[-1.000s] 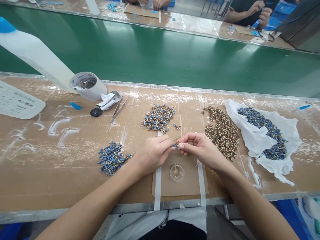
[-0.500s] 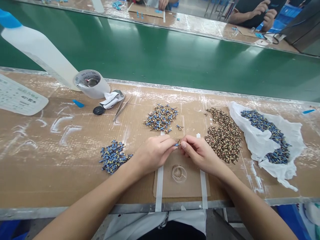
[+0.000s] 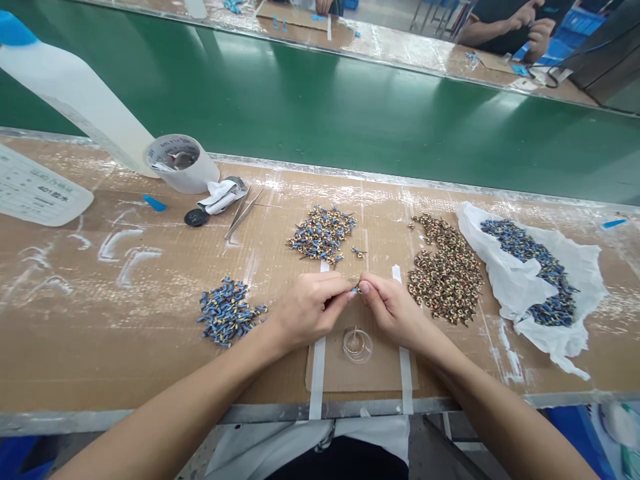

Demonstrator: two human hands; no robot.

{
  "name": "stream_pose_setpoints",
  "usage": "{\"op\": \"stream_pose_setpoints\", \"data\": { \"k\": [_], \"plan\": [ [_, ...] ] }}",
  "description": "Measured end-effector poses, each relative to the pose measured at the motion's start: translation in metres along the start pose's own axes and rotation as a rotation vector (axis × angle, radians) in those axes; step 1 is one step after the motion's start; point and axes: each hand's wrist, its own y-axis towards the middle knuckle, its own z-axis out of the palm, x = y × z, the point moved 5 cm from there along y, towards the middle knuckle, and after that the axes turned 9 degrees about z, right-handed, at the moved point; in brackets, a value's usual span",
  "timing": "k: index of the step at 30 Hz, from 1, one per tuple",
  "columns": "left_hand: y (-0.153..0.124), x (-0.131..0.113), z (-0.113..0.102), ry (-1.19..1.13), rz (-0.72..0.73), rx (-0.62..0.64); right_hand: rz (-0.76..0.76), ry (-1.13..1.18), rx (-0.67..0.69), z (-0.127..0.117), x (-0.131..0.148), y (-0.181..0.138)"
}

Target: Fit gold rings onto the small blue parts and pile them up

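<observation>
Over the far edge of the taped cardboard pad (image 3: 370,373), at the near side of the surface (image 3: 100,347), the left hand (image 3: 305,310) and the right hand (image 3: 395,308) meet fingertip to fingertip on one small piece (image 3: 356,289). Each grip is a closed pinch of thumb and forefinger on that piece, which is held just above the surface and is too tiny to make out in detail.

Little has moved over the last second. The hands have stayed at the same spot. The right hand's fingers, looser a moment ago, have bunched tighter, and less of the piece's blue now shows between the fingertips. The piece has not gone to any heap, so the fingertip handling of this one piece appears to be continuing.

A small clear ring (image 3: 357,345) lies on the pad, just nearer the body than the hands and not touched. The blue heap (image 3: 227,311) beside the left hand, the mixed blue-and-brown heap (image 3: 323,233) beyond the hands, the brown heap (image 3: 445,270) beside the right hand and the blue pieces (image 3: 530,263) on the white sheet (image 3: 515,287) all lie as they did. Tweezers (image 3: 243,212) and a tape roll (image 3: 180,163) sit well to the left. Across the green belt (image 3: 350,113), another person's hands (image 3: 530,30) are busy at the far bench.
</observation>
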Motion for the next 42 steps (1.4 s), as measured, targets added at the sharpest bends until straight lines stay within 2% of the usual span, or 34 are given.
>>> {"op": "stream_pose_setpoints", "data": {
  "k": [4, 11, 19, 31, 42],
  "plan": [
    [0.001, -0.003, 0.002, -0.044, -0.033, -0.054, 0.007, -0.017, -0.009, 0.0, -0.002, 0.001],
    [0.001, -0.005, 0.005, -0.029, -0.071, -0.05, 0.001, -0.043, -0.024, 0.002, -0.003, 0.001],
    [0.002, -0.002, 0.005, 0.086, 0.016, 0.091, 0.002, -0.118, 0.062, -0.002, -0.002, 0.003],
    [0.003, 0.004, 0.007, 0.016, -0.04, 0.16, 0.028, 0.01, 0.036, -0.008, -0.005, 0.005],
    [0.006, 0.005, 0.011, -0.084, -0.17, 0.08, -0.004, -0.018, -0.003, -0.003, -0.007, 0.006]
  ]
}}
